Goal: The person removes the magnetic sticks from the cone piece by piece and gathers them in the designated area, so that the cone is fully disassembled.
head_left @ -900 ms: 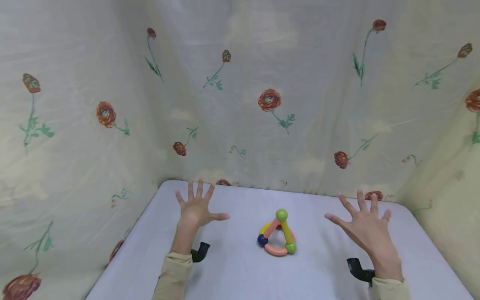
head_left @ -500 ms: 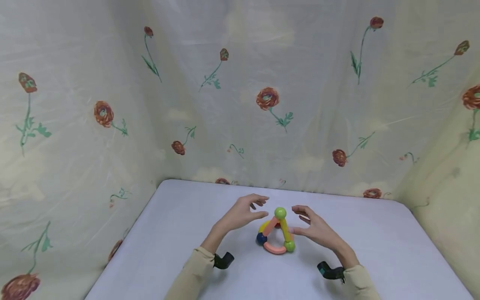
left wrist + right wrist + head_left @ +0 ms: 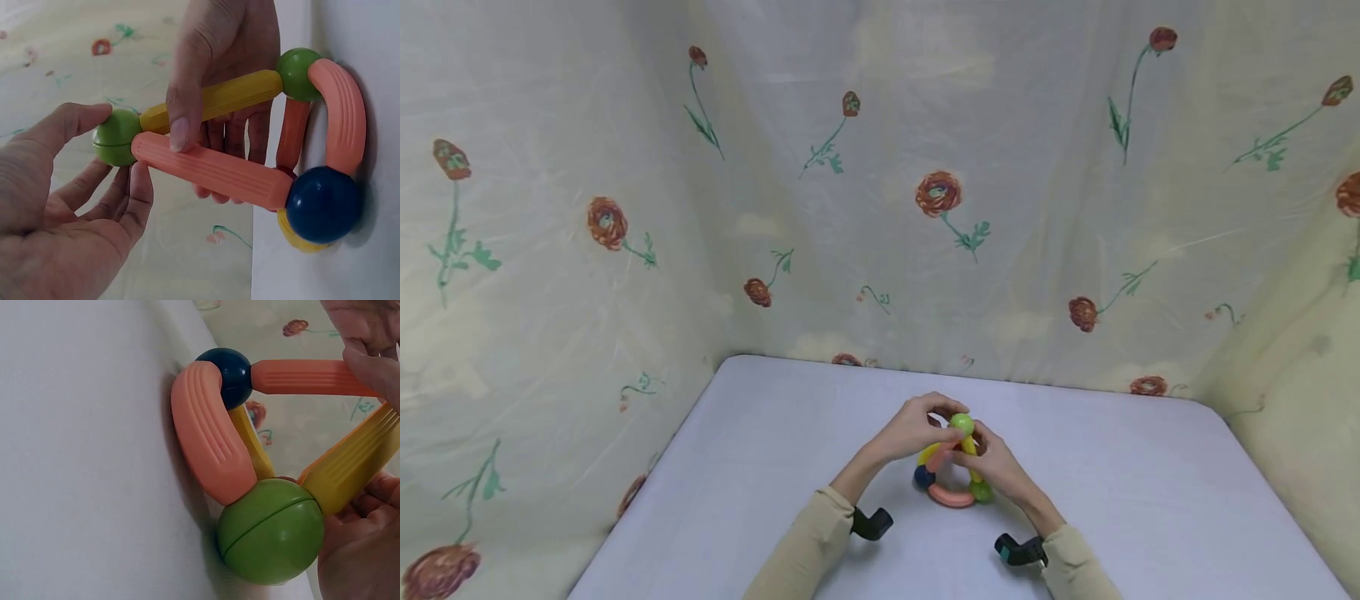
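A magnetic stick-and-ball pyramid stands on the table, both hands at its top. My left hand [image 3: 913, 429] pinches the green top ball [image 3: 117, 137] between thumb and fingers. Just below, my right hand [image 3: 998, 468] grips the upright sticks; its thumb lies across the straight pink stick [image 3: 219, 172] and its fingers pass behind the yellow stick [image 3: 240, 94]. At the base, a dark blue ball [image 3: 324, 204] and a green ball [image 3: 272, 531] are joined by a curved pink stick [image 3: 212, 434]. The hands partly hide the far side of the pyramid.
The white table [image 3: 820, 400] carries the pyramid near its middle. Flower-printed curtains [image 3: 1022, 250] hang behind and at both sides. A black wrist camera mount [image 3: 872, 524] sits at the left wrist, another mount [image 3: 1021, 550] at the right.
Both hands, first spread wide apart above the table, have come inward to the pyramid. The left now pinches the top ball and the right grips the sticks. The pyramid has stayed in place.
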Motion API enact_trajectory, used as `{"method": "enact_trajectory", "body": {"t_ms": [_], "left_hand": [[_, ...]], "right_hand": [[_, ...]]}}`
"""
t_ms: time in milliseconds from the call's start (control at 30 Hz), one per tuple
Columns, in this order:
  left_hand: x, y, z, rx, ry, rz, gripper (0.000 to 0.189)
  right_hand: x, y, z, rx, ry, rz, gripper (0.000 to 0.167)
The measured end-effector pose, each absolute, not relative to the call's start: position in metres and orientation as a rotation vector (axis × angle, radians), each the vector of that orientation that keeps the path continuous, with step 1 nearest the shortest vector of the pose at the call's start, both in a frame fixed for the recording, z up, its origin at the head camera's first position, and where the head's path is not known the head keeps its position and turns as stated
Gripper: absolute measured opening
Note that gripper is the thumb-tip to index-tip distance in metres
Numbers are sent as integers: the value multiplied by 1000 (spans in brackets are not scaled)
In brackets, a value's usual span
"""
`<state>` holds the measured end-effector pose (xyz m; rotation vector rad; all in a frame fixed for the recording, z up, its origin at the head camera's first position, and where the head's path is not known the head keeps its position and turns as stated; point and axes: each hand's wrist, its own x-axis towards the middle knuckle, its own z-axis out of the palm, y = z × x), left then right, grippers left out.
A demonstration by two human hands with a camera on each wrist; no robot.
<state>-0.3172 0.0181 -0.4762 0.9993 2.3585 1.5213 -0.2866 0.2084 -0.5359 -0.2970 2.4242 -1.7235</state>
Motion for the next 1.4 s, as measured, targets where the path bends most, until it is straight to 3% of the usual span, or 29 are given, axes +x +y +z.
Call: {"method": "enact_trajectory", "body": {"t_ms": [800,1400], "left_hand": [[-286,6,-472,832,2210,1591,31],[-285,4,-469,702,2155,1620,29]], "right_hand": [[-253,198,-543,-361,2396,-1731,61],[-251,191,-544,-281,2427,-1750,62]]}}
